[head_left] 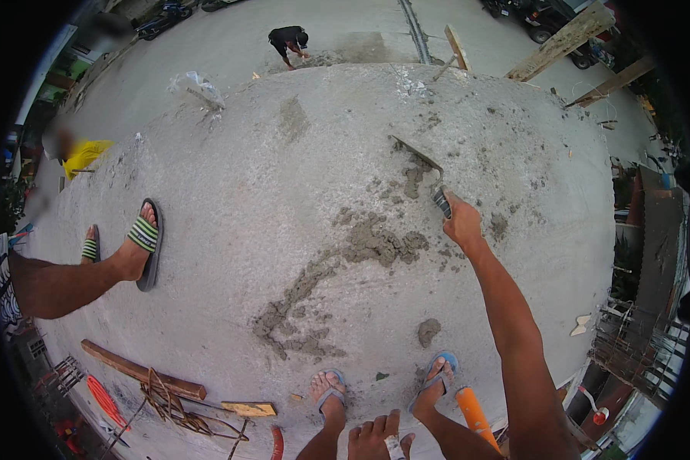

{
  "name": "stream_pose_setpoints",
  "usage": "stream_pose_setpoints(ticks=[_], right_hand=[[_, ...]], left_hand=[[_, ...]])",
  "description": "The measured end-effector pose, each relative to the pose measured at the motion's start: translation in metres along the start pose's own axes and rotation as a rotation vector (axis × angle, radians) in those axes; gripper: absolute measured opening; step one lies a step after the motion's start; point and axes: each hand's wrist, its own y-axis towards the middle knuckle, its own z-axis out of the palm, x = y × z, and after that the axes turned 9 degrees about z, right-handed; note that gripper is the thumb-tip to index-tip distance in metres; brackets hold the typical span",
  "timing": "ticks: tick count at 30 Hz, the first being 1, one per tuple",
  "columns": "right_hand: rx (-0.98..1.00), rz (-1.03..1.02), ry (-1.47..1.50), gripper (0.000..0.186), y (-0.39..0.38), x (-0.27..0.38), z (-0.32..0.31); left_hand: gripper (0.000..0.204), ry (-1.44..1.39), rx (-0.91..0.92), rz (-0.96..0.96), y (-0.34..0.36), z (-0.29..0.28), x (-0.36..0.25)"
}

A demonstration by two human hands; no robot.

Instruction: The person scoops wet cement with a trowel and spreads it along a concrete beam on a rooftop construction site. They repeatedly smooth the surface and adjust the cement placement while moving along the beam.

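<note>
My right hand [463,220] reaches forward with its fingers wrapped around the dark handle of a trowel [419,152]. The trowel's blade points away to the left, just over a small clump of wet mortar [413,181] on the concrete slab [215,253]. Nearer to me, a thicker heap of grey mortar [376,241] trails off in a curved band to the left. My left hand [374,440] rests low between my legs, fingers extended and holding nothing visible; something white is wrapped around one finger.
Someone's sandalled foot [142,245] stands on the slab at left. A wooden beam [142,370], tangled rope [175,410] and orange pipe [477,420] lie near the front. Beyond the slab's edge are a bending person [287,42] and one in yellow [84,156]. Timber posts [563,42] rise at far right.
</note>
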Motion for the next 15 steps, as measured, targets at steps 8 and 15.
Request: stream_pose_setpoints(ticks=[8, 15], right_hand=[[0.348, -0.107, -0.123, 0.07, -0.195, -0.006, -0.042], [0.374, -0.27, -0.352, 0.053, -0.069, 0.053, -0.003]], left_hand=[[0.062, 0.015, 0.029, -0.054, -0.02, 0.045, -0.001], [0.064, -0.057, -0.046, -0.067, -0.024, 0.044, -0.017]])
